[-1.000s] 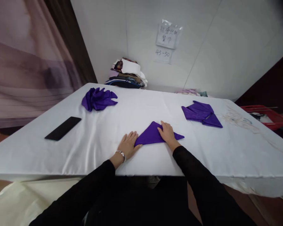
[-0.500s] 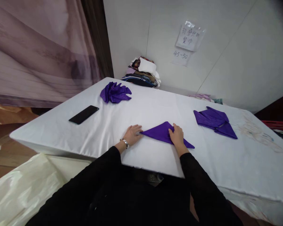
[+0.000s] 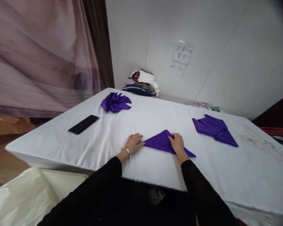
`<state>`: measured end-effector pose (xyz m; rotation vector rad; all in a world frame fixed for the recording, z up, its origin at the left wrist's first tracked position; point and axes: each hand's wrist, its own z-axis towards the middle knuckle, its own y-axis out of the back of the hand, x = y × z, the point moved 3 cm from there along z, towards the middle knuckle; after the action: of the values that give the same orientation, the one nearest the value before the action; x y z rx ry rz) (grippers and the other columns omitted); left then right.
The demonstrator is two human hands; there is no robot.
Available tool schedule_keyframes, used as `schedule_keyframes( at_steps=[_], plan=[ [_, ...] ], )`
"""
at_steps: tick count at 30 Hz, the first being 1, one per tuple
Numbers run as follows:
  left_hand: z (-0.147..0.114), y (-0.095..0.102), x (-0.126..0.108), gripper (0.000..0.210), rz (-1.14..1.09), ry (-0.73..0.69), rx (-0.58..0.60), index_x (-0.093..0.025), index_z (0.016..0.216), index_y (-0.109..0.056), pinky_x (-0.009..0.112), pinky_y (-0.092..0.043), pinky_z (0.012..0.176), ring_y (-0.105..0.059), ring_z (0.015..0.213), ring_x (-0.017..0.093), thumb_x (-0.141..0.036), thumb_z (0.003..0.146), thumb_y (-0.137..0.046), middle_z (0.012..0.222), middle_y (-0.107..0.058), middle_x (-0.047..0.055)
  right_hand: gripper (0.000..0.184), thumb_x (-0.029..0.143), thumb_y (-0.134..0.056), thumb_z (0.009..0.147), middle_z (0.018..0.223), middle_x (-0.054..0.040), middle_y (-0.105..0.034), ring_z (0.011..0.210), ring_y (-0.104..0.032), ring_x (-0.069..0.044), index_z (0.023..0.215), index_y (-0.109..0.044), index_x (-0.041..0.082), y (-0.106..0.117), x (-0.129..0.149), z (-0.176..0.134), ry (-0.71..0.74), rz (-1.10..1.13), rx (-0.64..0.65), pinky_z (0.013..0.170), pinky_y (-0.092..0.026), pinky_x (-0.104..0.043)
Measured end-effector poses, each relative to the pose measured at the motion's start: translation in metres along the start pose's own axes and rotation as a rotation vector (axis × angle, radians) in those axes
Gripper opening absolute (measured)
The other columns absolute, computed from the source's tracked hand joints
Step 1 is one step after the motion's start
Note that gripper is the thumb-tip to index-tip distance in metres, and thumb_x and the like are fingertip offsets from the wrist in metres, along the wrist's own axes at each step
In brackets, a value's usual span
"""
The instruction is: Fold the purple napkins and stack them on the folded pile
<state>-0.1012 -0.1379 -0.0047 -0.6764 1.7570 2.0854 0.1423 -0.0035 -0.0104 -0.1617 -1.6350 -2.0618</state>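
Observation:
A purple cloth napkin (image 3: 158, 142), folded into a long low triangle, lies flat on the white-covered table in front of me. At its left tip, my left hand (image 3: 134, 143) rests on the tablecloth, thumb and fingertips closed on the pointed corner. My right hand (image 3: 177, 143) lies over the right half of the triangle, its fingers bent onto the cloth just right of the peak. The right tip sticks out beyond my wrist. What the right palm covers is hidden.
A purple napkin folded into a pleated shape (image 3: 116, 102) sits at the back left, near a black phone (image 3: 84, 124). Another folded purple napkin (image 3: 212, 128) lies to the right. Stacked clothes (image 3: 142, 83) stand by the wall behind the white table (image 3: 89, 153).
The view has tilted, so everything sits lower in the picture. My left fingertips have closed in on the napkin's left corner. My right hand stays on the cloth.

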Motion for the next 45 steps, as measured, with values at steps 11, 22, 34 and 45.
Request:
schedule_keyframes(
  at_steps=[11,22,34,45],
  plan=[
    [-0.004,-0.003,0.002,0.016,-0.046,0.005,-0.035,-0.026,0.071,-0.063,0.048,-0.022,0.111,-0.042,0.128,0.026,-0.035,0.081,-0.054,0.121,-0.061,0.006,0.015,0.028,-0.046,0.081,0.089,-0.0106,-0.062,0.089,-0.057,-0.029,0.07,-0.056,0.026,-0.011,-0.003,0.01,0.121,0.011,0.02,0.081,-0.042,-0.038],
    [-0.003,-0.004,0.0,0.02,-0.05,0.006,-0.05,-0.029,0.07,-0.061,0.05,-0.022,0.112,-0.04,0.13,0.026,-0.037,0.084,-0.048,0.114,-0.061,0.008,0.017,0.03,-0.05,0.078,0.082,-0.0094,-0.061,0.084,-0.059,-0.029,0.06,-0.05,0.031,-0.018,-0.005,0.021,0.177,0.066,-0.011,0.078,-0.044,-0.04],
    [-0.005,0.003,-0.008,0.019,0.178,-0.003,-0.073,-0.025,0.079,-0.063,0.05,-0.03,0.107,-0.042,0.128,0.027,-0.034,0.087,-0.048,0.116,-0.061,0.009,0.013,0.028,-0.052,0.082,0.088,-0.0099,-0.062,0.09,-0.056,-0.026,0.072,-0.06,0.023,-0.008,0.005,0.021,0.136,0.035,0.017,0.079,-0.041,-0.035],
    [0.022,-0.007,-0.026,0.024,0.291,-0.138,-0.167,-0.027,0.097,-0.062,0.045,-0.036,0.104,-0.046,0.125,0.023,-0.035,0.086,-0.041,0.128,-0.057,0.004,0.017,0.032,-0.054,0.087,0.1,-0.0059,-0.063,0.099,-0.053,-0.021,0.093,-0.065,0.02,-0.004,0.013,0.025,0.071,-0.017,0.015,0.085,-0.042,-0.029]
  ],
)
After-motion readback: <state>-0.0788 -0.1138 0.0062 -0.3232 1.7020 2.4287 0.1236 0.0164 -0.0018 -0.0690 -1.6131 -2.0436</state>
